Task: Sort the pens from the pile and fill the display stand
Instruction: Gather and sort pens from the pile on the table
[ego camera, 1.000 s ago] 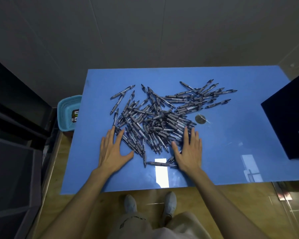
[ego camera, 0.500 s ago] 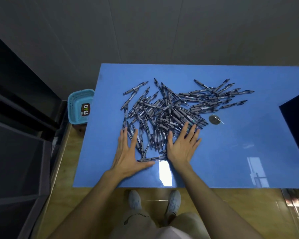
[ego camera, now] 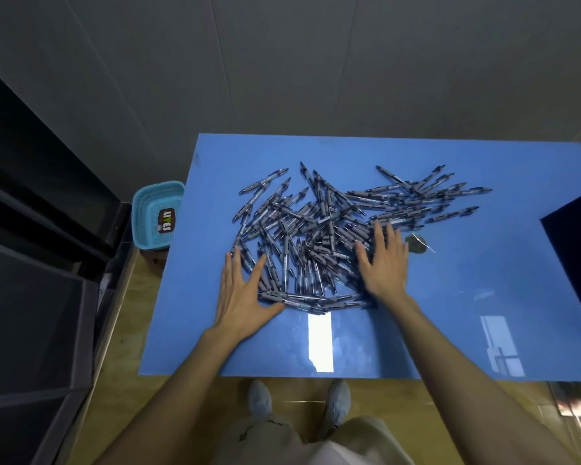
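Observation:
A big loose pile of grey pens with dark tips (ego camera: 319, 229) lies spread over the middle of the blue table (ego camera: 450, 297). My left hand (ego camera: 244, 295) rests flat on the table at the pile's near-left edge, fingers spread against the pens. My right hand (ego camera: 384, 261) lies flat on the pile's near-right side, fingers spread over several pens. Neither hand grips a pen. A few pens lie crosswise (ego camera: 312, 301) between my hands along the near edge of the pile. A dark block (ego camera: 577, 263) at the right edge may be the display stand; I cannot tell.
A small round metallic object (ego camera: 416, 245) lies just right of my right hand. A turquoise basket (ego camera: 155, 214) stands off the table's left side. Dark shelving (ego camera: 31, 263) fills the left. My shoes (ego camera: 299, 401) show below the table's near edge.
My hands have moved apart, the right one sliding right and farther onto the pile. The pens between them are raked closer together, with a few lined up crosswise at the near edge.

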Demonstrator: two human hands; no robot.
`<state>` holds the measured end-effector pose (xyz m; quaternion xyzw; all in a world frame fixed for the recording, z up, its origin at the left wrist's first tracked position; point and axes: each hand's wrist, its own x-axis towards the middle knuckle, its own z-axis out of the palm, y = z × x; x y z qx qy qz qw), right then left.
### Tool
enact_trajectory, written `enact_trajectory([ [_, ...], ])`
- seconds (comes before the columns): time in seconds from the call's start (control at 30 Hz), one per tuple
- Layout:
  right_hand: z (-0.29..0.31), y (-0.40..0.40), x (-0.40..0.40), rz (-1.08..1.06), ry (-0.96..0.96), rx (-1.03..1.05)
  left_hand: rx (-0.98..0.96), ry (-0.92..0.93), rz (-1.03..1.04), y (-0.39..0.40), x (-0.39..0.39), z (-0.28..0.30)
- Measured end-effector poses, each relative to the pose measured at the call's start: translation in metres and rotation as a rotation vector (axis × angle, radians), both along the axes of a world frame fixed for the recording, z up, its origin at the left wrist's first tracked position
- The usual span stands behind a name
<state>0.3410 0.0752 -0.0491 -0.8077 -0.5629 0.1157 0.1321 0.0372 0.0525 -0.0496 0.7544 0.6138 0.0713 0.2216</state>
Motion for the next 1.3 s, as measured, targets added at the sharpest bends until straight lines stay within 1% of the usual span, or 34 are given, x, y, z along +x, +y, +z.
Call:
enact_trajectory([
  [0.13,-0.003,0.008,0.004,0.041,-0.022,-0.078,-0.053,-0.006,0.013,0.005,-0.002,0.004],
  [0.3,-0.006,0.005,-0.008,-0.031,-0.027,-0.04,-0.032,-0.057,-0.015,0.007,0.006,0.005],
  [0.47,-0.006,0.003,-0.025,-0.109,-0.019,-0.024,-0.078,0.008,-0.064,0.011,0.019,0.002],
  [0.67,-0.012,-0.005,-0.04,-0.124,-0.043,-0.015,-0.101,0.047,0.027,0.011,0.025,-0.004],
  [0.83,-0.014,-0.005,-0.053,-0.146,-0.04,-0.034,-0.174,-0.026,0.006,0.025,0.032,0.005],
  [0.97,-0.013,-0.004,-0.067,-0.145,-0.036,-0.036,-0.146,-0.037,-0.014,0.027,0.032,0.006],
  [1.13,-0.011,-0.005,-0.087,-0.124,0.002,-0.043,-0.136,-0.008,0.049,0.032,0.012,0.005],
  [1.23,-0.008,-0.004,-0.091,-0.085,0.025,-0.052,-0.136,0.027,0.067,0.035,0.004,0.006],
  [1.3,-0.004,-0.004,-0.082,-0.043,0.044,-0.021,-0.142,0.024,0.069,0.034,0.002,0.006],
])
